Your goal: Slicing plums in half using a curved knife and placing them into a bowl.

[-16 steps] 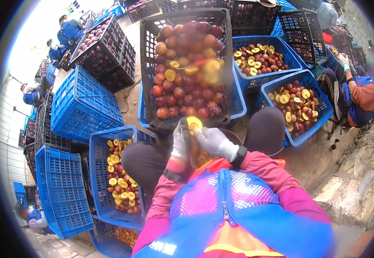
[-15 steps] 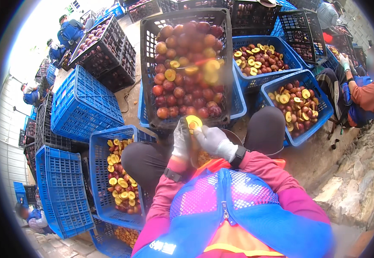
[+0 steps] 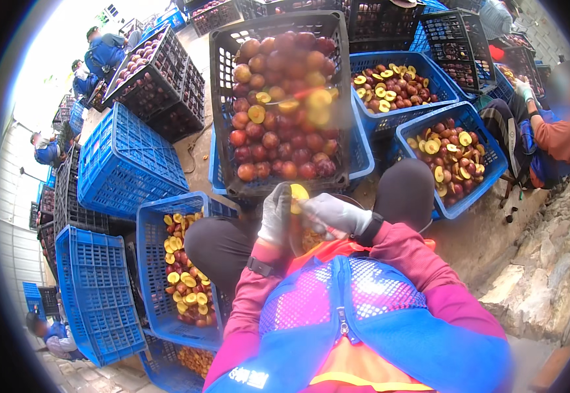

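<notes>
My left hand (image 3: 274, 215), in a grey-white glove, holds a plum half (image 3: 299, 192) upright, its yellow cut face showing. My right hand (image 3: 337, 215), gloved too, is closed close against the right edge of that half; whatever its fingers grip is hidden. Both hands are over a round bowl (image 3: 309, 241) between my knees, partly covered by them, with brownish bits inside. Just beyond the hands, a black crate (image 3: 216, 118) full of whole red plums (image 3: 278, 141) rests tilted on a blue crate (image 3: 363, 147). A few cut halves (image 3: 256, 114) lie on the plums.
Blue crates of halved plums stand by my left knee (image 3: 147, 262) and to the right (image 3: 452, 208). Upturned blue crates (image 3: 124, 164) and black crates (image 3: 186, 98) are stacked at the left. A co-worker (image 3: 560, 141) sits at the right, beside rough stones (image 3: 540, 268).
My right hand has turned and closed more beside the plum half, its thumb no longer lying on the cut face. The plum half has tilted slightly in my left hand.
</notes>
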Motion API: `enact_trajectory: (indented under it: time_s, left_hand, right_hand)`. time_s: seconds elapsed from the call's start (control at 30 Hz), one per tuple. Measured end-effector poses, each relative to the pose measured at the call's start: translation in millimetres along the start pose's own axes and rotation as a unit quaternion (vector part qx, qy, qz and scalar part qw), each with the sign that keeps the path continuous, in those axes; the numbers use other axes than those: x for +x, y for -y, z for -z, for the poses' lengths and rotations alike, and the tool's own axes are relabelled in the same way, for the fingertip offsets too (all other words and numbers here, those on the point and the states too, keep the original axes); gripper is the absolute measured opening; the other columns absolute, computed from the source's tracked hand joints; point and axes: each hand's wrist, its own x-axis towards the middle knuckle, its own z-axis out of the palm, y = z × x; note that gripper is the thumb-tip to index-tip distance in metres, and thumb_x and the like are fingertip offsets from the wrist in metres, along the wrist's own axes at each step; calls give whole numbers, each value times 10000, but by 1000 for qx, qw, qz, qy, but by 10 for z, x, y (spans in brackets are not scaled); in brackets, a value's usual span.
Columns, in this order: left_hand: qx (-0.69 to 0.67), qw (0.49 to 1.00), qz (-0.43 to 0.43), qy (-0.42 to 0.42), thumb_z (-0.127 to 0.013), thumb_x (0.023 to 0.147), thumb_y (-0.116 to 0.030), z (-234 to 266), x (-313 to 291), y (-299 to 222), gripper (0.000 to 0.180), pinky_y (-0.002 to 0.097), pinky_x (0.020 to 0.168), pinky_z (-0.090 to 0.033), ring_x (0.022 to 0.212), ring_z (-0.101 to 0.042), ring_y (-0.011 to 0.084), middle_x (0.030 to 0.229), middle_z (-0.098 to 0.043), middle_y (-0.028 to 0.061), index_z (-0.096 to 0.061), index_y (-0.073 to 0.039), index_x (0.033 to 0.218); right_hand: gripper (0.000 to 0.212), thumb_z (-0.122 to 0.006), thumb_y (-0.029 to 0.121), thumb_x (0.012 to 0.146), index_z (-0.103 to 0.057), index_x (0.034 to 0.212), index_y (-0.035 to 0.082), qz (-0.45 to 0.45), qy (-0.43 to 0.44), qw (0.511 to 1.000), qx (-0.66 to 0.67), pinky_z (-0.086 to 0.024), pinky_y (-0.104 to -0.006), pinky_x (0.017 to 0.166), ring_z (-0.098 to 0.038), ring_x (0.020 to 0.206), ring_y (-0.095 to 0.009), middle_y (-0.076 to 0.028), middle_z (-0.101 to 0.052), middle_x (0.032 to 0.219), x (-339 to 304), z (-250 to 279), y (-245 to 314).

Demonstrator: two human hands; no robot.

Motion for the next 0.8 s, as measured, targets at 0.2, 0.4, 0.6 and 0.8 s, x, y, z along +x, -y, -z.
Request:
enact_trajectory:
  time_s: [0.2,0.4,0.6,0.8]
  left_hand:
    - [127,989,-49,65,-464,905,-443,-86,-4,-212,443,251,636,-432,710,-522,102,834,-588,29,-581,-23,982]
    - [-274,932,166,-171,-557,849,-481,349,31,8,397,253,441,-433,491,-520,132,714,-592,9,-574,-92,925]
    - [67,944,-29,-321,-454,944,-184,1576,-467,-588,294,313,870,-457,975,-575,210,1033,-606,95,-544,33,1120]
    - [794,491,179,-310,-585,798,-491,1695,-834,-1858,566,403,890,-431,1060,-520,367,1172,-542,158,-524,-98,1200]
  right_hand:
    - [460,-383,411,949,-549,845,-5,-20,276,881,383,-289,-226,269,-334,285,-103,-27,-391,460,11,47,-297]
    - [480,-370,439,940,-572,855,12,13,34,998,42,-345,-213,312,-443,362,-89,-8,-459,528,-132,-131,-211]
    - [440,-386,432,897,-616,1040,86,18,-111,878,-465,-447,-399,818,-607,907,-313,-128,-651,978,-137,171,-316]
    - [425,-390,411,884,-589,1085,94,62,-88,889,-446,-446,-419,825,-601,912,-336,-176,-628,1002,-125,84,-359]
